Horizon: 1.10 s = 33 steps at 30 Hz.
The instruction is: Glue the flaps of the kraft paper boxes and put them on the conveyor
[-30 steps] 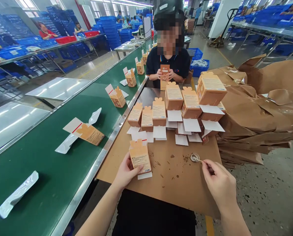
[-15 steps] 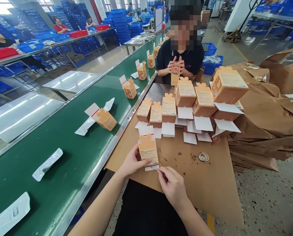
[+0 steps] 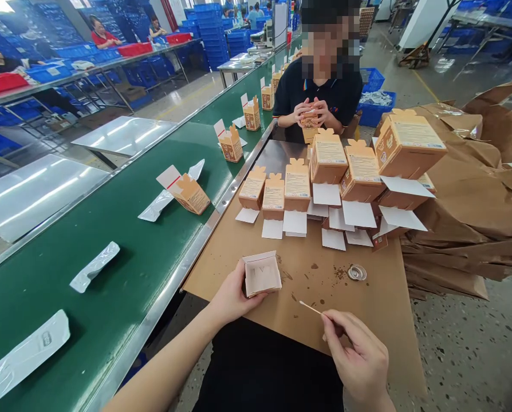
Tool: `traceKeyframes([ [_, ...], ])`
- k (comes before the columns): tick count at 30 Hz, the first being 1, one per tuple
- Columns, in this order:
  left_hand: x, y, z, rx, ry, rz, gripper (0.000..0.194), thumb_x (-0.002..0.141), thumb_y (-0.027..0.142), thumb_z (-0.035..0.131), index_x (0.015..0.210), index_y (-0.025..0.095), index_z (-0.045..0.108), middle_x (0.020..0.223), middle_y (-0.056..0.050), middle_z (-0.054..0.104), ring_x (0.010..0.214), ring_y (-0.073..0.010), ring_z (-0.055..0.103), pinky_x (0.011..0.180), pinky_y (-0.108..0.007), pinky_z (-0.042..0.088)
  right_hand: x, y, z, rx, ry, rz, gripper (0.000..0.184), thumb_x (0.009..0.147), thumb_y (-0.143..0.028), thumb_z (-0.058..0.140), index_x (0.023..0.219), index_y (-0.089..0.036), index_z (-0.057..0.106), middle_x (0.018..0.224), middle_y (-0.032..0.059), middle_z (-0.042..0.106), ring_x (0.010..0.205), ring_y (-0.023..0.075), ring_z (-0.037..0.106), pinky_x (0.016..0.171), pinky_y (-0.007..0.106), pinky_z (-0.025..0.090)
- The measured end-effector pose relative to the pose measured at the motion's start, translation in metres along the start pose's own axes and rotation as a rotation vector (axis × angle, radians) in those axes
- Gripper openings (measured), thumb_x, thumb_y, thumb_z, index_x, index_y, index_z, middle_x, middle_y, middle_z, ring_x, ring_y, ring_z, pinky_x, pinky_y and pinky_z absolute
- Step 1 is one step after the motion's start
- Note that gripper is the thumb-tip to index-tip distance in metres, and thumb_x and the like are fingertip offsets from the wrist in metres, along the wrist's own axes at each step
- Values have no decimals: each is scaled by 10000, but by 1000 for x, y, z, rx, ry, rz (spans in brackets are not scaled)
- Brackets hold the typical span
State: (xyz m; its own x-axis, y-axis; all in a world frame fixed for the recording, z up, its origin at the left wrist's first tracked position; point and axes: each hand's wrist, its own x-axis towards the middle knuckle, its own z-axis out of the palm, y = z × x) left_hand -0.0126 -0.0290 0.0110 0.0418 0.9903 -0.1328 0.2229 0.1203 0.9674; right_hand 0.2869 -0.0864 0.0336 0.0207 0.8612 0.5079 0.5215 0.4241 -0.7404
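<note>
My left hand (image 3: 230, 297) grips a small orange carton (image 3: 262, 274), tipped so its white bottom faces me. My right hand (image 3: 359, 355) pinches a thin stick (image 3: 311, 308) with a white tip, held just right of the carton above the brown cardboard sheet (image 3: 316, 320). A small round metal dish (image 3: 357, 272) lies on the sheet to the right, with dark specks around it. Behind it stand several orange cartons (image 3: 296, 191) with white flaps hanging open.
A green conveyor belt (image 3: 88, 240) runs along my left, carrying silver pouches (image 3: 95, 273) and open cartons (image 3: 189, 194). A person in a dark shirt (image 3: 320, 94) sits opposite, handling a carton. Crumpled brown paper (image 3: 466, 212) is piled to the right. Blue crates fill the background.
My left hand has tipped the carton over, so its bottom now faces me. My right hand left the dish, came to the carton's flap, then drew back right with the stick.
</note>
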Motion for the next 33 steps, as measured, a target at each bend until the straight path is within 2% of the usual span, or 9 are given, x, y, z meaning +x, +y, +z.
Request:
traceKeyframes([
  [5, -2, 0, 5, 43, 32, 51, 589, 742, 311, 1052, 1279, 333, 811, 1236, -110, 897, 1116, -391, 866, 997, -494, 694, 0, -7, 15, 42, -13, -35, 203, 1151, -146, 727, 1015, -256, 830, 787, 3, 784, 546, 127, 690, 548, 222, 601],
  [8, -6, -3, -14, 102, 229, 51, 594, 680, 318, 1060, 1213, 341, 800, 1205, -94, 900, 1127, -420, 865, 1021, -538, 688, -2, -3, 15, 42, -27, -33, 181, 1146, -175, 751, 1009, -250, 842, 779, 8, 775, 549, 129, 689, 567, 226, 610],
  [10, -13, -6, -43, 155, 416, 25, 614, 652, 359, 1069, 1194, 343, 781, 1212, -89, 899, 1164, -448, 861, 1044, -563, 680, -4, 5, 6, 10, -23, -20, 154, 1139, -220, 786, 1004, -251, 853, 781, 11, 778, 564, 139, 705, 604, 232, 630],
  [13, -28, -16, -104, 301, 630, -64, 687, 638, 497, 1051, 1211, 325, 712, 1236, -91, 895, 1179, -467, 863, 1030, -568, 686, -4, 21, -11, -58, 33, -8, 186, 1133, -330, 827, 971, -248, 868, 771, 18, 792, 554, 155, 719, 622, 240, 645],
  [16, -44, -34, -161, 422, 808, -145, 782, 614, 591, 1024, 1238, 310, 647, 1288, -126, 892, 1249, -489, 858, 1044, -569, 699, 1, 28, -24, -129, 110, 27, 266, 1128, -427, 849, 939, -242, 881, 750, 28, 803, 538, 169, 732, 619, 250, 653],
  [19, -47, -52, -196, 403, 900, -199, 845, 606, 562, 1038, 1304, 306, 637, 1419, -164, 879, 1381, -496, 829, 1139, -586, 689, 9, 29, -28, -162, 161, 102, 341, 1127, -514, 855, 931, -237, 884, 758, 36, 814, 550, 177, 751, 632, 258, 663],
  [22, -32, -57, -206, 345, 914, -220, 818, 639, 486, 1032, 1337, 290, 653, 1496, -196, 857, 1459, -490, 801, 1239, -603, 647, 16, 35, -27, -178, 143, 120, 402, 1134, -574, 839, 934, -229, 885, 770, 42, 822, 568, 185, 768, 643, 262, 670],
  [28, 7, -40, -205, 359, 890, -280, 779, 692, 467, 995, 1341, 275, 609, 1524, -231, 820, 1502, -519, 756, 1258, -662, 613, 20, 43, -20, -154, 104, 11, 319, 1138, -511, 842, 975, -242, 895, 762, 18, 825, 560, 184, 773, 639, 268, 669],
  [33, 9, -43, -202, 341, 881, -230, 874, 684, 483, 1016, 1425, 269, 605, 1577, -204, 774, 1564, -478, 705, 1339, -639, 561, 12, 42, -42, -202, 173, 151, 308, 1104, -540, 878, 979, -262, 918, 776, 47, 843, 617, 247, 812, 603, 332, 668],
])
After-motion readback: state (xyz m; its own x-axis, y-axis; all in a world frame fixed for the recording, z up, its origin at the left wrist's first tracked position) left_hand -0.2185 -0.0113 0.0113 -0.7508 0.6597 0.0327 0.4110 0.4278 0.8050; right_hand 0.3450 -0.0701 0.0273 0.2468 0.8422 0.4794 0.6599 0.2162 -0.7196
